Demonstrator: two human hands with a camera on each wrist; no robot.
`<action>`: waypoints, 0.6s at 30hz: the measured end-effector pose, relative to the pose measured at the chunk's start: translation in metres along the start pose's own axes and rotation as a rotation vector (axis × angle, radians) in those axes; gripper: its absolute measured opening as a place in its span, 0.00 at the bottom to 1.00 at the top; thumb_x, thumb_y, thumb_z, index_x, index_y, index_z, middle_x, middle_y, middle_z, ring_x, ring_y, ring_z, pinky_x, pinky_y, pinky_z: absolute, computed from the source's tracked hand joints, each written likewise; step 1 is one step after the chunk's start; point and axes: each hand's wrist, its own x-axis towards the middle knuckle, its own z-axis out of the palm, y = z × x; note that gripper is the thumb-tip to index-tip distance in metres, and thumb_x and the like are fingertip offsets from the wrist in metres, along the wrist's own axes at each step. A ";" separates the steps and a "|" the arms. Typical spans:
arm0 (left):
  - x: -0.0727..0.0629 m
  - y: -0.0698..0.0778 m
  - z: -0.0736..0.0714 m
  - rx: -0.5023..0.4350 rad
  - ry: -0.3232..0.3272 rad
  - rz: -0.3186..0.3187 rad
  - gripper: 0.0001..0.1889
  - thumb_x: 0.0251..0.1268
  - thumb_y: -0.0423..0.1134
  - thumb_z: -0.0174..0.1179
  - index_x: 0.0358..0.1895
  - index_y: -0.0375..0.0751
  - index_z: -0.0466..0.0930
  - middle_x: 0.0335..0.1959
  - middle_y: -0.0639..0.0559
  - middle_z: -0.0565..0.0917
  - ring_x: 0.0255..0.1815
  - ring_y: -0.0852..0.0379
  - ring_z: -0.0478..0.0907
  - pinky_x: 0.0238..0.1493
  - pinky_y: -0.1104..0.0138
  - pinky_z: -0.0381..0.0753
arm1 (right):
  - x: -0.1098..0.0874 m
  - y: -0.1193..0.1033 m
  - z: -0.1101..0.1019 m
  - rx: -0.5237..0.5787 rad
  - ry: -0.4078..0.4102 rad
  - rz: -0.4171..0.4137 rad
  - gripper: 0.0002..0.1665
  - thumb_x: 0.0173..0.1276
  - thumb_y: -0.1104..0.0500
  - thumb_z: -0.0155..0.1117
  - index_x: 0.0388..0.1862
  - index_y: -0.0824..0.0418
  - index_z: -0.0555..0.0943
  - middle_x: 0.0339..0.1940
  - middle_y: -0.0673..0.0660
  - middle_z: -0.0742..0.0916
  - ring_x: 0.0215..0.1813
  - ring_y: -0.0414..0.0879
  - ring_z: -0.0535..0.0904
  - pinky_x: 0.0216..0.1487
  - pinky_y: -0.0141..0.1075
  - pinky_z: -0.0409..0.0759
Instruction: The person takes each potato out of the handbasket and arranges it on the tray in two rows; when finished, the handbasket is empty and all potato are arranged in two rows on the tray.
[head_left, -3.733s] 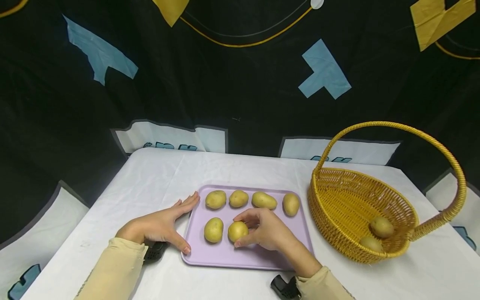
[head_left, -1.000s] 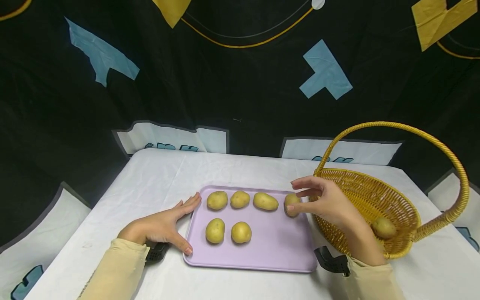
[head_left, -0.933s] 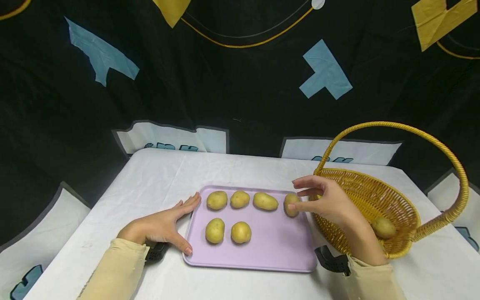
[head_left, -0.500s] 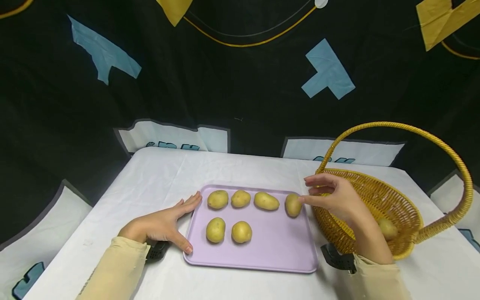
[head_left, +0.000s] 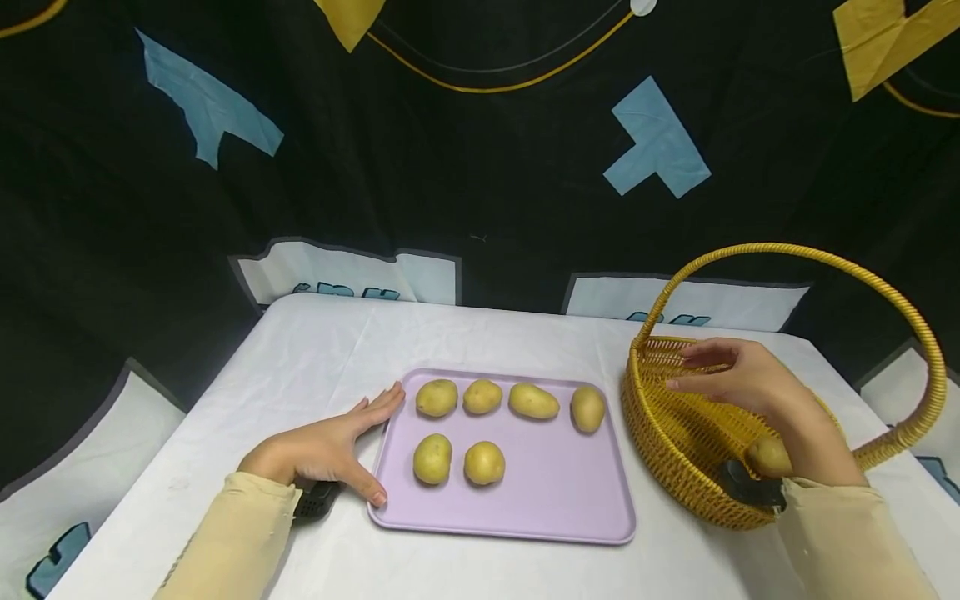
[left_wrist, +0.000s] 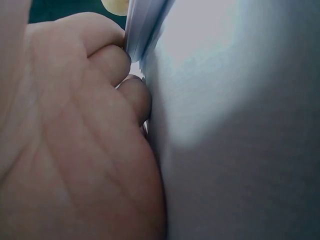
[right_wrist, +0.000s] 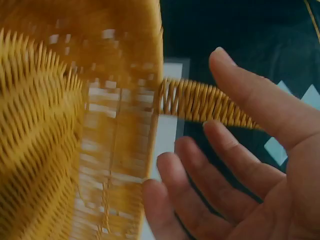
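Note:
My left hand (head_left: 330, 454) rests on the white cloth at the left edge of the lilac tray (head_left: 555, 492), fingers spread, fingertips and thumb against the rim. In the left wrist view the fingers lie beside the tray edge (left_wrist: 145, 25). Several potatoes sit on the tray, among them a round one (head_left: 484, 462), an oval one (head_left: 432, 458) and a long one (head_left: 533, 402). My right hand (head_left: 750, 379) hovers over the wicker basket (head_left: 652, 433), nothing between its parted fingers (right_wrist: 235, 145). Below its wrist a potato (head_left: 768, 456) lies in the basket, partly covered by the arm.
The basket's tall arched handle (head_left: 810, 254) rises over the right forearm. White cloth covers the table (head_left: 337, 342), and a black patterned curtain (head_left: 450, 175) hangs behind it. A dark wrist device (head_left: 750, 485) is on the right wrist.
My right hand has let go of the round potato on the tray, passed by the rightmost potato and moved right over the basket. The left hand stays at the tray's edge.

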 end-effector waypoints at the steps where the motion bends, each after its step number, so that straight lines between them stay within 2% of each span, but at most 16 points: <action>1: 0.000 0.000 0.000 0.000 0.000 0.000 0.71 0.34 0.48 0.85 0.82 0.43 0.44 0.83 0.47 0.38 0.79 0.32 0.26 0.72 0.35 0.31 | 0.002 0.003 -0.004 -0.009 -0.015 0.018 0.53 0.56 0.36 0.77 0.70 0.66 0.71 0.65 0.68 0.77 0.59 0.58 0.76 0.54 0.47 0.83; 7: -0.002 0.001 -0.001 -0.006 0.002 -0.004 0.71 0.33 0.48 0.86 0.82 0.42 0.44 0.83 0.47 0.38 0.79 0.32 0.26 0.72 0.34 0.30 | 0.009 0.014 -0.022 -0.088 -0.114 0.093 0.55 0.55 0.36 0.78 0.70 0.69 0.69 0.64 0.72 0.77 0.58 0.63 0.75 0.52 0.53 0.82; 12: -0.001 0.001 0.001 -0.015 0.001 -0.007 0.71 0.33 0.47 0.86 0.82 0.42 0.43 0.83 0.47 0.38 0.79 0.32 0.25 0.72 0.34 0.30 | 0.011 0.023 -0.031 -0.135 -0.148 0.226 0.62 0.48 0.37 0.82 0.72 0.69 0.67 0.66 0.76 0.72 0.58 0.68 0.70 0.52 0.56 0.80; 18: -0.001 0.003 0.001 -0.004 0.005 -0.011 0.71 0.33 0.48 0.86 0.82 0.43 0.44 0.83 0.47 0.38 0.79 0.32 0.26 0.72 0.34 0.30 | 0.012 0.036 -0.037 -0.184 -0.190 0.336 0.59 0.49 0.39 0.83 0.70 0.69 0.67 0.63 0.80 0.68 0.58 0.75 0.67 0.51 0.65 0.77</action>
